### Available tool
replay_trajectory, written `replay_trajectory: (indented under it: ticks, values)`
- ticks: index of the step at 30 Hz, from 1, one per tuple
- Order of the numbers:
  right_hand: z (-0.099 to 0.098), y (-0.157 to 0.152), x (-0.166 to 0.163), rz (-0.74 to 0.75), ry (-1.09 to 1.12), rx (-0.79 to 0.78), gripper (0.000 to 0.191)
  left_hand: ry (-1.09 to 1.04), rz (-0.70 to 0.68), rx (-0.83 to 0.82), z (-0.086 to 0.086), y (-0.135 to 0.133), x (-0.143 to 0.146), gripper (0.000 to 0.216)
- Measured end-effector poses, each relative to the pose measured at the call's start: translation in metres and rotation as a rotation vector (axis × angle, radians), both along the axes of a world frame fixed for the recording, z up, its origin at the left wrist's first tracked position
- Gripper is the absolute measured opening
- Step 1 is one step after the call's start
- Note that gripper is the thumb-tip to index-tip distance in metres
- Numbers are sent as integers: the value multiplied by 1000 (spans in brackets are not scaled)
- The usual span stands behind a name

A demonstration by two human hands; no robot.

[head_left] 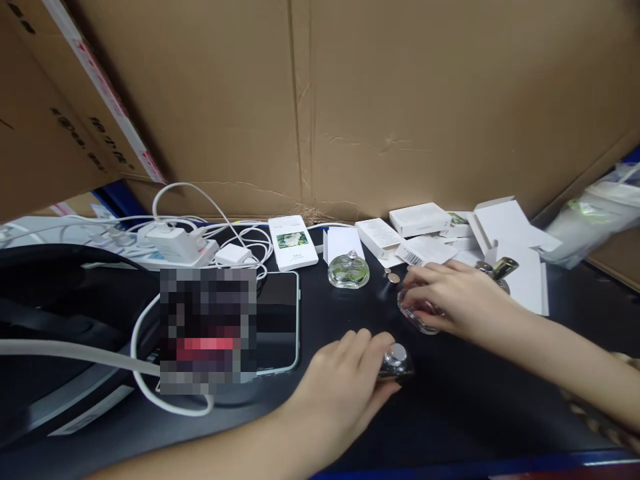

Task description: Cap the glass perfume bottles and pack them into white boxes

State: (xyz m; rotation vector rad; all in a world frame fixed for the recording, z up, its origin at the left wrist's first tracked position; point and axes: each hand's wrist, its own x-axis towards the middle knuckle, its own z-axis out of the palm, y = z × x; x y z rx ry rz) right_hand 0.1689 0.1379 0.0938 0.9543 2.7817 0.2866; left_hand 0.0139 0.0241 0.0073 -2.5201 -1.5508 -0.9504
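My left hand (345, 380) is closed around a small dark bottle with a silver cap (396, 361) lying on the black tabletop (450, 407). My right hand (453, 297) curls over a clear glass perfume bottle (417, 319) a little further back. Another clear round bottle with a green label (349, 270) stands upright beyond both hands. A gold and silver cap (500, 270) shows just behind my right hand.
Several small white boxes (420, 219) and folded cartons (505, 233) lie at the back right. A phone (277, 320) lies left of centre, beside a power strip with chargers and white cables (175, 243). Cardboard walls (350, 100) close off the back. A black bag (65, 320) sits left.
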Motion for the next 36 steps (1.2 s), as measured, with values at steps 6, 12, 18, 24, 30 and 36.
replay_trajectory:
  ticks: [6,12,18,24,30,36]
  values:
    - [12,21,6,-77,-19,-136,33,34,20,69,-1,-4,-1,37]
    - [38,64,-21,-149,-131,-209,25,30,-13,54,-1,-1,-5,33]
    - [25,82,-53,-244,-359,-261,37,21,-48,3,-1,2,-7,33]
    - [9,90,-56,-211,-324,-438,27,10,-59,-18,0,2,-10,33]
    - [4,96,-52,-165,-201,-482,37,20,-106,-94,3,7,-12,32]
    - [6,84,-49,-158,-144,-553,27,67,-116,-103,6,8,-14,30]
